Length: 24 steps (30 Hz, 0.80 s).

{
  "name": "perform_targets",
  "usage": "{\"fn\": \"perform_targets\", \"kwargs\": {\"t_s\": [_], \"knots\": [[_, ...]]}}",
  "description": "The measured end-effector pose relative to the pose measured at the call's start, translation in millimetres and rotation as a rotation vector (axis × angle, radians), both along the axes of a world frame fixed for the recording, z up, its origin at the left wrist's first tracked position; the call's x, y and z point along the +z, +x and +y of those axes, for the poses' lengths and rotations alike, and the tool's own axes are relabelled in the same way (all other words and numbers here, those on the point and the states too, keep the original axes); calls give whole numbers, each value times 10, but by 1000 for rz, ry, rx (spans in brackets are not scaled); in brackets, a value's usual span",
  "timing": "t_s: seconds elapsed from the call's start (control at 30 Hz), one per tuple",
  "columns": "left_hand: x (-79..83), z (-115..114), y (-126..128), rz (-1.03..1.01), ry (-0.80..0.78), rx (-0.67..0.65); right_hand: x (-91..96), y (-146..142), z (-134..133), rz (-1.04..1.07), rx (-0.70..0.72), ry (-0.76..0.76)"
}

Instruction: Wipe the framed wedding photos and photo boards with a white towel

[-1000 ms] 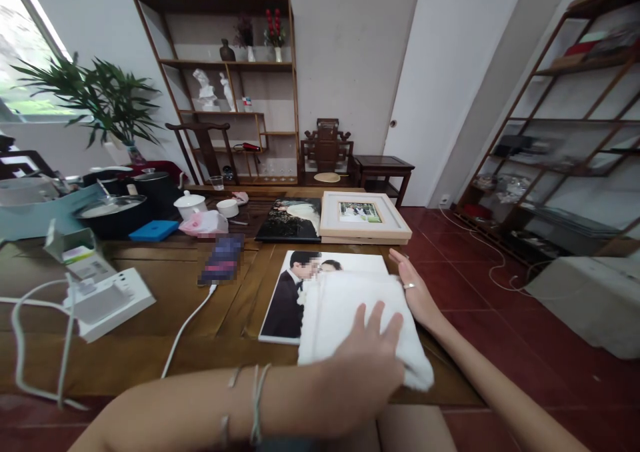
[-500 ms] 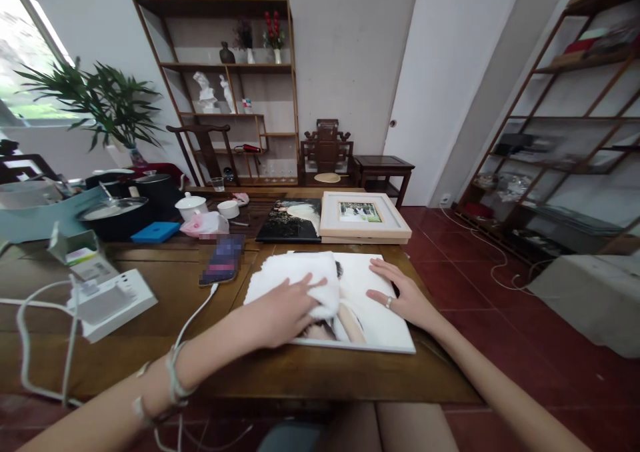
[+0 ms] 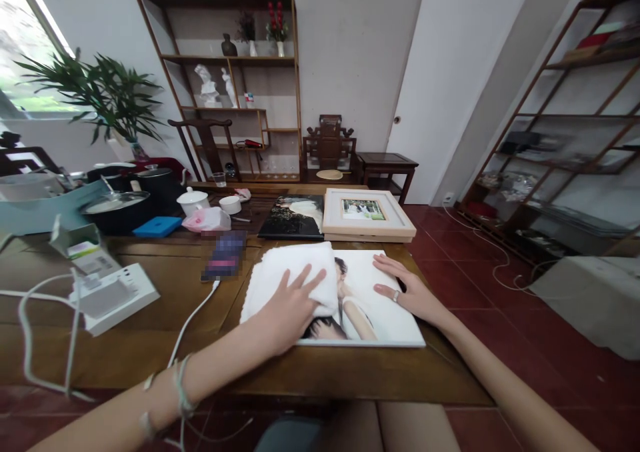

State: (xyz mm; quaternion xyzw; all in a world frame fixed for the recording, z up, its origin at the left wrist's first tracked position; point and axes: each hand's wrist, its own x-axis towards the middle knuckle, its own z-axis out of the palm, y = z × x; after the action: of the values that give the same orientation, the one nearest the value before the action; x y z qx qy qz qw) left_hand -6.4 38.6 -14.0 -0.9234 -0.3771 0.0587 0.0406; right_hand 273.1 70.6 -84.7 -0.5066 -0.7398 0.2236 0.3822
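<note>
A white panel printed with a photo of people [image 3: 357, 315] lies flat on the brown wooden table [image 3: 400, 385]. Over its left part spreads a white cloth [image 3: 280, 272]. My left hand [image 3: 295, 309] presses on this cloth, fingers outstretched and apart. My right hand [image 3: 413, 292] rests open on the panel's right side, wearing a ring, with its fingers over the upper right edge. The cloth hides much of the picture's left half.
Behind the panel lie a dark photo board [image 3: 293, 217] and a pale wooden picture frame [image 3: 370, 231]. On the left are a phone [image 3: 225, 255] on a white cable, a white box [image 3: 123, 299], a blue box [image 3: 159, 227], a lidded white cup [image 3: 193, 201] and black pots [image 3: 117, 212].
My left hand and the cloth have shifted slightly, and the fingers are spread wider. More of the printed picture shows beside the cloth. My right hand stays on the panel's right side.
</note>
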Motion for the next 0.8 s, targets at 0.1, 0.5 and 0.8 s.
{"fn": "perform_targets", "kwargs": {"t_s": [0.1, 0.5, 0.8], "knots": [[-27, -350, 18, 25, -56, -33, 2, -1, -4, 1, 5, 0], [186, -38, 30, -10, -139, -177, 13, -2, -13, -20, 3, 11], [-250, 563, 32, -276, 125, -89, 0, 0, -13, -29, 4, 28]]}}
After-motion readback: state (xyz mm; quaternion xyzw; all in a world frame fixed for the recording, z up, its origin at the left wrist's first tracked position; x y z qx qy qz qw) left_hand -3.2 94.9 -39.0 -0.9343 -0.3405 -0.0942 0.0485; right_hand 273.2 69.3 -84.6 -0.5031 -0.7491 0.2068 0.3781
